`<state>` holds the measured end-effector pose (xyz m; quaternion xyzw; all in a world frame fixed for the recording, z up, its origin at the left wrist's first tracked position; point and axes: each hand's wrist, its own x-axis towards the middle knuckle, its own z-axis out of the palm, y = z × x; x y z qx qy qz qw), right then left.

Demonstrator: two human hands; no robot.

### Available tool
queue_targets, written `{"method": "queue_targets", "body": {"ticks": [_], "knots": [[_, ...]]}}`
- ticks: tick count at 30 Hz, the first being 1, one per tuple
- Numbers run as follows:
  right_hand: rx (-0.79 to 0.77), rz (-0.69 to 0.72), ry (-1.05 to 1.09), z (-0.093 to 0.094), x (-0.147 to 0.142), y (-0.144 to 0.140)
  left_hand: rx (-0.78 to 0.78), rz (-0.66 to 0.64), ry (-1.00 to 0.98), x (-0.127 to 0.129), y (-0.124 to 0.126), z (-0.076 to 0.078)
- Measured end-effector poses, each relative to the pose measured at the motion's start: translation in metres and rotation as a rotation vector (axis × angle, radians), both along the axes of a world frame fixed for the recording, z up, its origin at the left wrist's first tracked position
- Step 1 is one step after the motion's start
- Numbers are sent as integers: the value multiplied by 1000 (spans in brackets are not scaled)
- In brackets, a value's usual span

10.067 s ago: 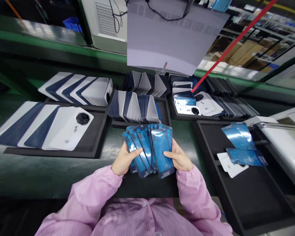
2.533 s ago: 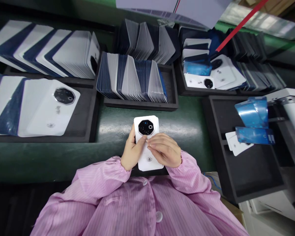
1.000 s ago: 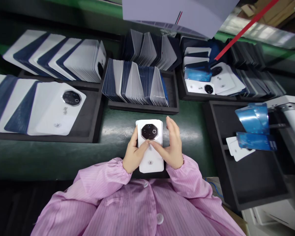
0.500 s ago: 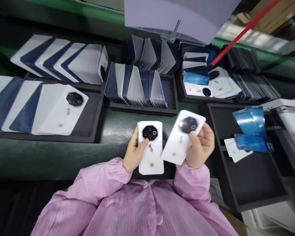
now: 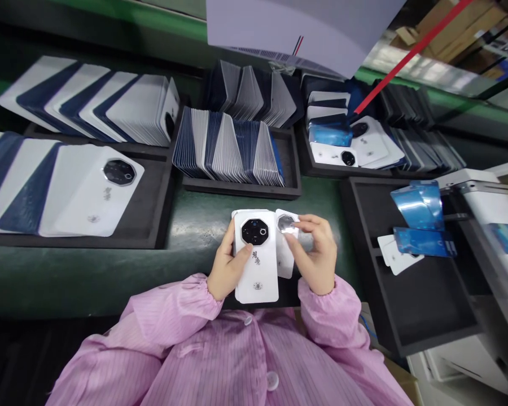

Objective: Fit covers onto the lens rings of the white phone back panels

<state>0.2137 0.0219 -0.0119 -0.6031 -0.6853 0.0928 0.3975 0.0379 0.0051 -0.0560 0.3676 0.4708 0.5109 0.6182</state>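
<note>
The stack of white panels (image 5: 260, 270) is at the near edge of the tabletop (image 5: 198, 211), in front of the near edge of the centre tray (image 5: 294, 155). Slight offsets at the top and left edges show more than one panel; the count is hidden. The single white panel (image 5: 285, 260) lies to the right of the stack — its left part is hidden behind the stack's right edge, and glare obscures its camera area. Whether the two touch cannot be determined.

Left hand (image 5: 227, 268): closed on the left edge of the stack. The thumb presses the top face just below the dark camera plate (image 5: 254, 232); most of the fingers are hidden behind the panels. Right hand (image 5: 317, 256): thumb and forefinger nearly together, pinching the upper right of the single panel; the other fingers are curled and partly overlap one another.

The front row of panels in the left tray (image 5: 154, 192) is cut off by the left border of the view. In the right tray (image 5: 432, 304), blue sheets (image 5: 423, 239) lie toward the far edge — one partly covers small white pieces (image 5: 395, 256). The dark rows beyond, at the tabletop's far right, are blurred.
</note>
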Motion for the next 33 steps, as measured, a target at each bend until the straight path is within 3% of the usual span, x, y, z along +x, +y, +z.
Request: {"method": "queue_targets", "body": {"ticks": [4, 16, 20, 24, 26, 33], "knots": [[-49, 156, 7, 20, -26, 3, 67, -18, 54, 0, -2, 0], [-236, 135, 190, 7, -30, 15, 106, -17, 173, -1, -4, -4], [-62, 146, 119, 2, -33, 14, 79, 0, 125, 0, -1, 0], [153, 406, 36, -5, -35, 11, 31, 22, 98, -1, 3, 4], [197, 520, 40, -8, -35, 10, 21, 30, 106, -2, 5, 4], [264, 667, 120, -11, -33, 9, 45, 73, 121, -5, 6, 2]]}}
